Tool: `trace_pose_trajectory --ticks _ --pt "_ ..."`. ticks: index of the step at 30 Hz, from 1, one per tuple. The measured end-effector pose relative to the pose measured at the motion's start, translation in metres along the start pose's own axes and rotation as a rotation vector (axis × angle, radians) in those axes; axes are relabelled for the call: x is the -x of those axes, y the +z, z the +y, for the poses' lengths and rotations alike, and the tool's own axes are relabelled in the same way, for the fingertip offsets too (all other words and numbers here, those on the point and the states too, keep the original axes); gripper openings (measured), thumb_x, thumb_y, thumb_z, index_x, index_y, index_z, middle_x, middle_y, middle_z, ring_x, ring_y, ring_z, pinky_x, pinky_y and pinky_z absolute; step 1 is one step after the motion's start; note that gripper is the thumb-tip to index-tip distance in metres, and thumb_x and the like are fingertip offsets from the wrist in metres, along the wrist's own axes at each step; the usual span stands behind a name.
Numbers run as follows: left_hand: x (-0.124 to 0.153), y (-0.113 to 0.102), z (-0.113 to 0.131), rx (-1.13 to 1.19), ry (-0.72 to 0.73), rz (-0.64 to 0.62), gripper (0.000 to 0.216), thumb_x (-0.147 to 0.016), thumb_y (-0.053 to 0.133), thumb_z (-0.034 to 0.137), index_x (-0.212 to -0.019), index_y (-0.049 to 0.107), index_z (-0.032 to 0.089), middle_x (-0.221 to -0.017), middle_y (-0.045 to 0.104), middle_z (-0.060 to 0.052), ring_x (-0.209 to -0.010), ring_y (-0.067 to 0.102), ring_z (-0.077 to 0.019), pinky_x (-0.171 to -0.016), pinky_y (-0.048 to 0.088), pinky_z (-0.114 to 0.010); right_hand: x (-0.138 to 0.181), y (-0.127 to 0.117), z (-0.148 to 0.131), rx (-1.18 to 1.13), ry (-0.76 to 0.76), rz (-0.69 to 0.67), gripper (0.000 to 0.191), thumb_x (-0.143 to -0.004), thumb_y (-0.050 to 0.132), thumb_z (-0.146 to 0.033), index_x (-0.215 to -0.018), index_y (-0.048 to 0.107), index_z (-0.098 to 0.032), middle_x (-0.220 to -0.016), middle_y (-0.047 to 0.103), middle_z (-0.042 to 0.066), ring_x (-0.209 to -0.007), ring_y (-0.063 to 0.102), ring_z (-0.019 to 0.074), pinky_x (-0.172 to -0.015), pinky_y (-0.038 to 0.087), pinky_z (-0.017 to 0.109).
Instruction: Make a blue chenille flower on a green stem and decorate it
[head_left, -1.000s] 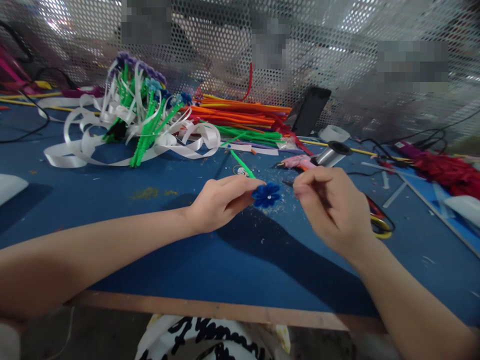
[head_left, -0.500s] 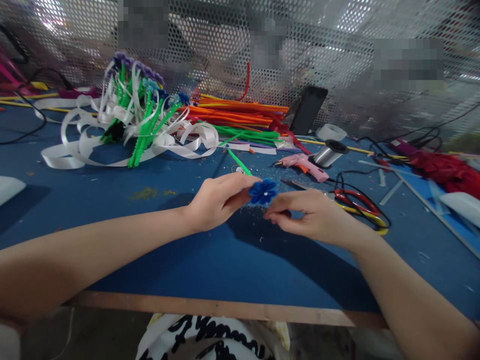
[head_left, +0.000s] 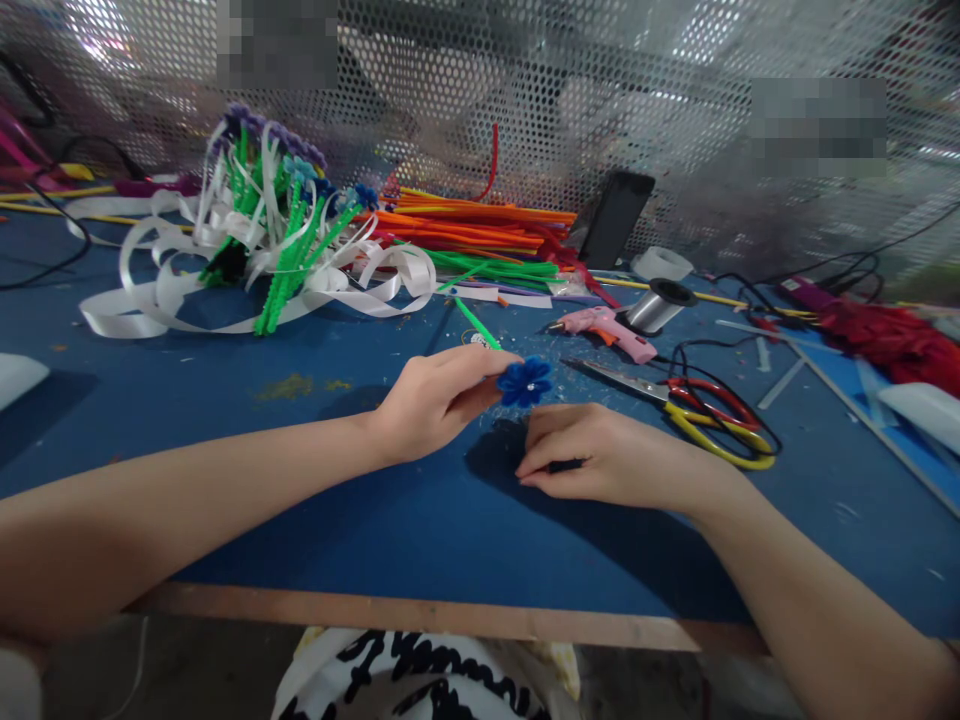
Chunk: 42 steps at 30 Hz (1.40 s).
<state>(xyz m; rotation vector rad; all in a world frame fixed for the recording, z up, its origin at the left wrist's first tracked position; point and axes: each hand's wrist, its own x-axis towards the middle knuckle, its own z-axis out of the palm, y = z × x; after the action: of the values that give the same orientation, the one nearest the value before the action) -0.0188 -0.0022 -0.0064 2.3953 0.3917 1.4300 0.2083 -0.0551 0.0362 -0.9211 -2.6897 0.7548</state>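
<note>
Left hand [head_left: 431, 410] pinching a blue flower [head_left: 524, 383], I hold my right hand [head_left: 589, 452] curled near it over the desk [head_left: 375, 545]; whether that grips anything, I cannot tell.

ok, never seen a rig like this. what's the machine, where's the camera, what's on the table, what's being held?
There's no machine: these are a person's two bare hands, seen by a camera worn on their head, looking forward and down. The left hand holds a blue flower with a green stem. The right hand is just beside it; whether it holds anything isn't clear. On the blue tabletop lie scissors, a pink glue gun, a spool, orange pipe cleaners and white ribbon around more green-stemmed flowers. A smartphone stands tilted behind.
</note>
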Motion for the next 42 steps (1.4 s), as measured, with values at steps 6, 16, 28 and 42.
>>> trace_pose_trajectory --ticks 6,16,28,42 --pt "0.001 0.001 -0.001 -0.013 -0.003 0.016 0.018 -0.100 0.051 0.015 -0.112 0.064 0.017 -0.098 0.076 -0.005 -0.091 0.073 -0.0120 -0.080 0.056 -0.021 0.000 0.003 -0.001 0.016 0.096 0.188 0.017 -0.073 0.064 -0.003 -0.073 0.063 -0.020 -0.088 0.074 0.001 -0.079 0.069 0.0136 -0.074 0.053 0.025" --pt "0.000 0.001 -0.001 -0.030 0.015 0.012 0.016 -0.099 0.053 0.014 -0.111 0.064 0.016 -0.097 0.076 -0.005 -0.087 0.072 -0.0106 -0.078 0.054 -0.019 -0.002 -0.013 0.011 -0.306 0.318 0.703 0.010 -0.075 0.075 -0.016 -0.080 0.066 -0.018 -0.076 0.073 0.002 -0.062 0.067 0.0130 -0.056 0.056 0.025" --pt "0.000 0.001 -0.001 -0.013 0.004 -0.009 0.018 -0.100 0.051 0.013 -0.112 0.064 0.016 -0.096 0.075 -0.005 -0.086 0.072 -0.0108 -0.078 0.055 -0.019 -0.001 -0.006 0.021 0.010 0.551 0.787 0.023 -0.090 0.064 -0.030 -0.106 0.078 -0.020 -0.075 0.076 0.004 -0.058 0.069 0.0165 -0.059 0.059 0.032" --pt "-0.002 -0.001 0.000 0.041 0.066 -0.020 0.021 -0.101 0.048 0.012 -0.112 0.066 0.014 -0.088 0.072 -0.006 -0.084 0.070 -0.0111 -0.074 0.054 -0.019 -0.001 0.002 -0.006 -0.205 0.196 0.799 0.013 -0.094 0.066 -0.030 -0.103 0.075 -0.028 -0.091 0.076 0.002 -0.080 0.071 0.0164 -0.068 0.057 0.028"
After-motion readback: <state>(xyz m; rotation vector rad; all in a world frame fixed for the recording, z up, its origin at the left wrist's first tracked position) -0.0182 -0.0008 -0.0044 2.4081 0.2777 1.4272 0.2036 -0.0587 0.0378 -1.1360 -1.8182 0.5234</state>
